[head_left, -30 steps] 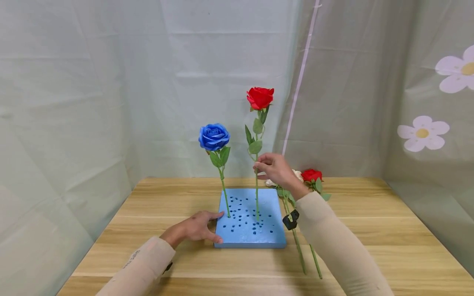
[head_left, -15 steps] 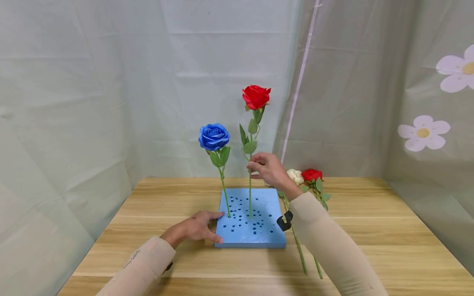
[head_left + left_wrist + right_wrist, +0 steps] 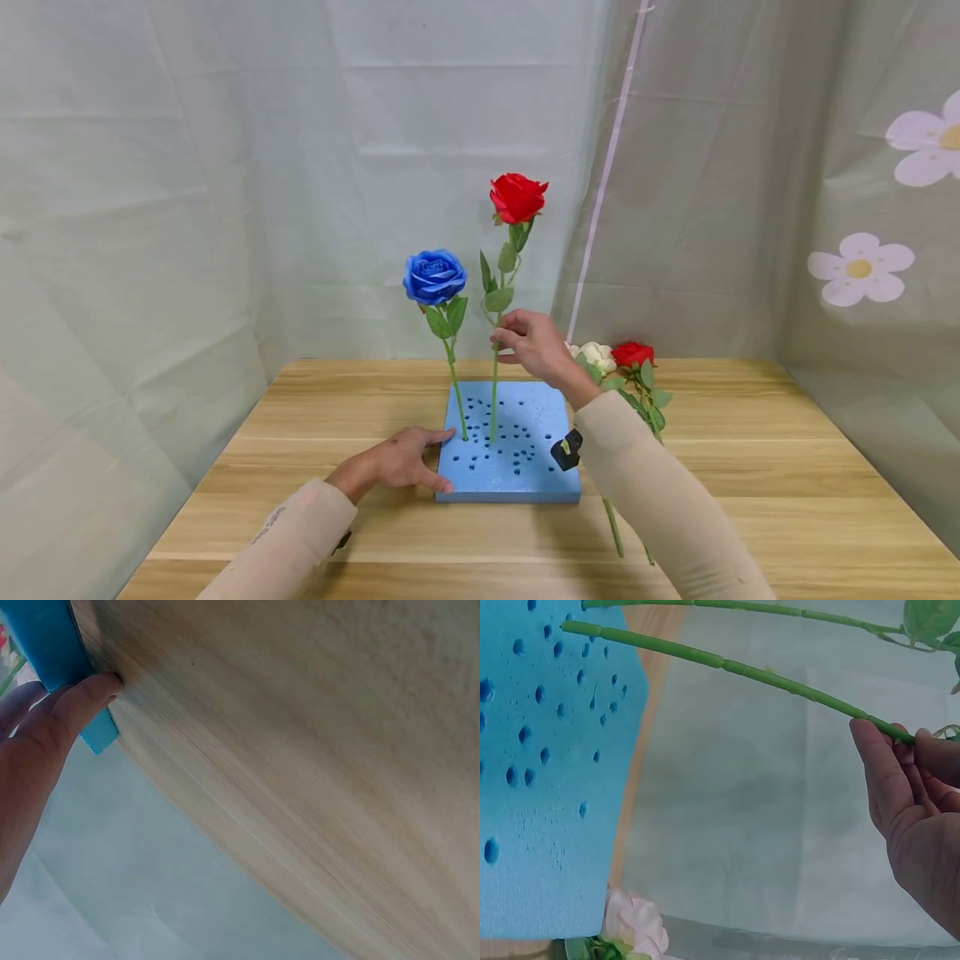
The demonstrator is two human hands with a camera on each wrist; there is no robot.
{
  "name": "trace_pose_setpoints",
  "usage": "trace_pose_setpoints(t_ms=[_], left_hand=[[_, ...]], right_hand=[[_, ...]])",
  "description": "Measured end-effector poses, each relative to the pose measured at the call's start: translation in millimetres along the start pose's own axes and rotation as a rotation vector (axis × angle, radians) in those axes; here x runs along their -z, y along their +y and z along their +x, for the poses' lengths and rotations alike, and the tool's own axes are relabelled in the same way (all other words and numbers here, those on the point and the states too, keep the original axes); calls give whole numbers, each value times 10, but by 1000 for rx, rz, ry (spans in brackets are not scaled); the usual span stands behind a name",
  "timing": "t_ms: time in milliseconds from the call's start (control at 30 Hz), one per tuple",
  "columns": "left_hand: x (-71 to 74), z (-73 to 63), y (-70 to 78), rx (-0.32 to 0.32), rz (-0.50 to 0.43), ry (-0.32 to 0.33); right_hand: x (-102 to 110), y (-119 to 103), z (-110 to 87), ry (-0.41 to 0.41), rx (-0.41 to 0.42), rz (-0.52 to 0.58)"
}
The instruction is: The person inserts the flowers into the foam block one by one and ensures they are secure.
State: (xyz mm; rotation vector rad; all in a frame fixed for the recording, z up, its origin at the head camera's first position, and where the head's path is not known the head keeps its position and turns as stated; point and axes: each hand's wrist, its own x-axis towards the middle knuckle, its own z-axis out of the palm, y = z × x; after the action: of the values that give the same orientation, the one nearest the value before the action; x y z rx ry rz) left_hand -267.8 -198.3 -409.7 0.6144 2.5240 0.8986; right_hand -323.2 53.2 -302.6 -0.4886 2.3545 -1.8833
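Note:
My right hand [image 3: 534,346] pinches the green stem of a red rose [image 3: 519,198] between thumb and fingers, below its leaves. The rose stands nearly upright over a light blue foam block [image 3: 487,485] full of holes. In the right wrist view the bare lower end of the stem [image 3: 660,645] shows close over the holed face. A blue rose [image 3: 435,277] stands in a hole on the left of the block, leaning slightly left. My left hand [image 3: 405,458] rests against the block's left side, thumb and index finger spread along its edge; in the left wrist view its fingers [image 3: 79,705] touch that side.
To the right, white roses [image 3: 597,357] and another red rose [image 3: 632,354] lie on the wooden table [image 3: 750,467], stems toward me and partly hidden by my right sleeve. Pale curtains [image 3: 450,108] hang behind and beside the table.
My right hand has carried the red rose leftward over the block, nearer the blue rose. The left hand stays at the block's side.

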Motion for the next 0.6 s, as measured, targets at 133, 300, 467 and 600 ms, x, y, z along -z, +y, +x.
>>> trace_pose_setpoints(t_ms=[133,300,467,600], left_hand=[[-2,7,-16,-12,-1,-1],[4,8,-17,-13,-6,-5],[3,8,-13,-9,-10,-10],[-4,19,-18,0,-11,-14]], right_hand=[[-39,-8,9,6,2,3],[-85,11,36,13,7,-1],[-123,29,47,22,-5,5],[-154,50,52,22,7,10]])
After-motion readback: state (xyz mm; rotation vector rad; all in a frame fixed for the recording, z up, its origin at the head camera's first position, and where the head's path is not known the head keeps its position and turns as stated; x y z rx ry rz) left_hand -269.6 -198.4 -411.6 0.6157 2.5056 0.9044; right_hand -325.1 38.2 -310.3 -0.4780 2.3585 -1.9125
